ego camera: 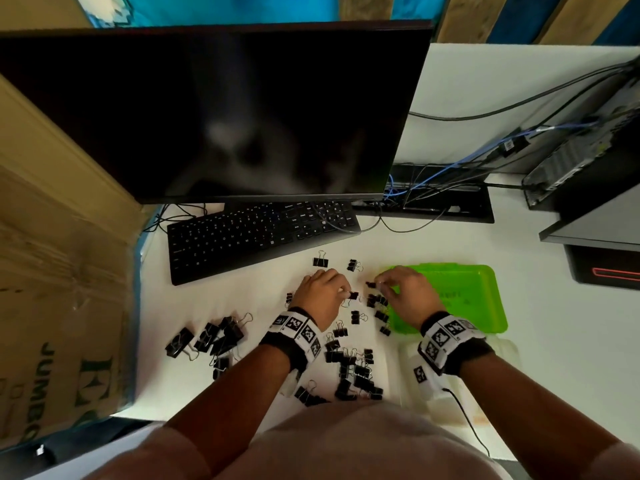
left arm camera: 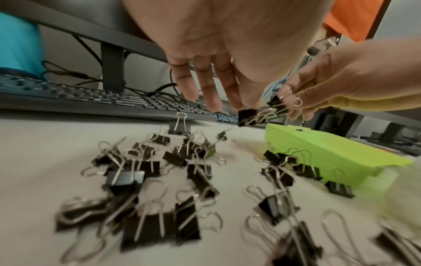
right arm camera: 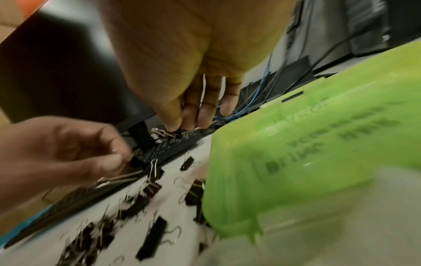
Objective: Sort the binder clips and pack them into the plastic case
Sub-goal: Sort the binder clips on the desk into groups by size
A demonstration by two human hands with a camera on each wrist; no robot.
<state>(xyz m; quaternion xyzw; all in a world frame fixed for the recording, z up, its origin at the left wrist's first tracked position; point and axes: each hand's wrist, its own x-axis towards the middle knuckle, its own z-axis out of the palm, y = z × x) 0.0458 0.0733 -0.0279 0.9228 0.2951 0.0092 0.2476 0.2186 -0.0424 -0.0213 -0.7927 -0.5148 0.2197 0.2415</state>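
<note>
Both hands' fingers each pinch a small black metal binder clip beside the closed green plastic case, probably to compare sizes for sorting.

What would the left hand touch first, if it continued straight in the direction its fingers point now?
Probably the right hand: the left hand, pinching a binder clip, points toward it across a small gap. Their heights are hard to compare.
</note>
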